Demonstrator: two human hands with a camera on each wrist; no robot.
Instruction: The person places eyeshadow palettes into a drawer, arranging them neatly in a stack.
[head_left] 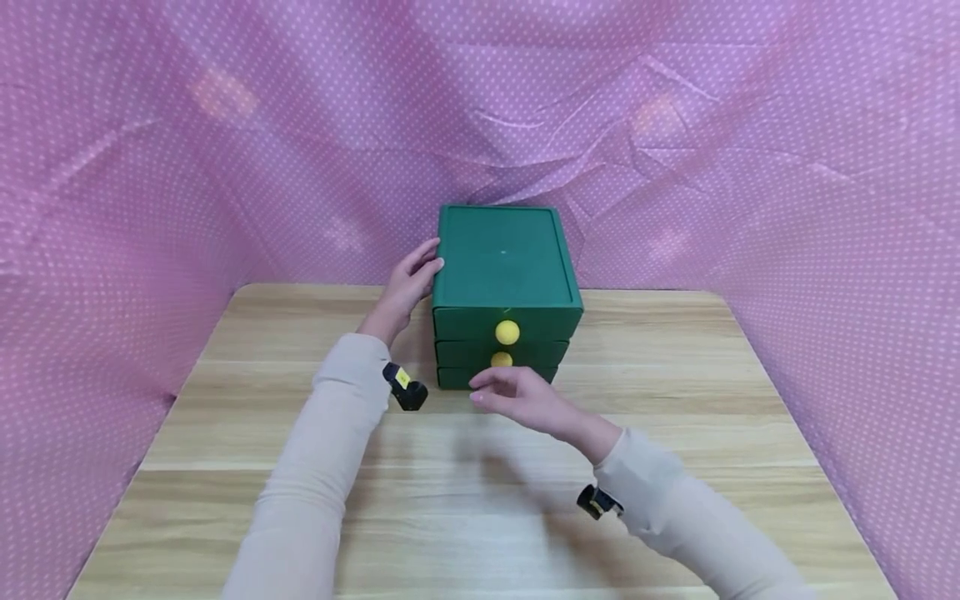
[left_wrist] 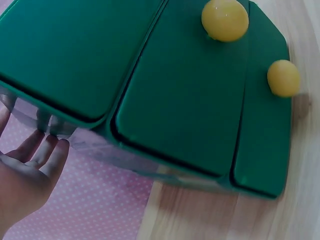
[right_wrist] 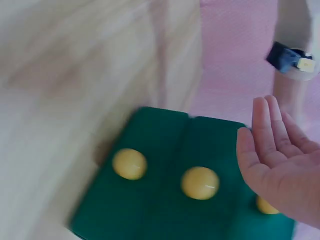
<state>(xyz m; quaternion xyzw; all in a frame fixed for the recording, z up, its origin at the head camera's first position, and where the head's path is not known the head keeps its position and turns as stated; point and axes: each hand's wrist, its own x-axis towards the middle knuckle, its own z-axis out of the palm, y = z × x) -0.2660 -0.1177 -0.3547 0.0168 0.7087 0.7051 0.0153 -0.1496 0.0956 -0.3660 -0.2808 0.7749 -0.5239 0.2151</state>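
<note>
A green drawer box (head_left: 504, 267) with three stacked drawers stands toward the back of the table. Its drawer fronts are closed, and each has a round yellow knob (head_left: 507, 332). My left hand (head_left: 406, 292) rests against the box's left side, fingertips on its shiny side wall in the left wrist view. In front of the lower drawers hovers my right hand (head_left: 531, 405), fingers loosely bent and holding nothing. It hides the bottom knob in the head view. The right wrist view shows all three knobs, one of them (right_wrist: 267, 206) partly behind the hand.
The wooden table (head_left: 247, 433) has light grain and reaches close to pink dotted cloth (head_left: 360, 150) on the left, right and back. The cloth hangs in folds right behind the box. A small black camera (head_left: 406, 387) is strapped to each sleeve.
</note>
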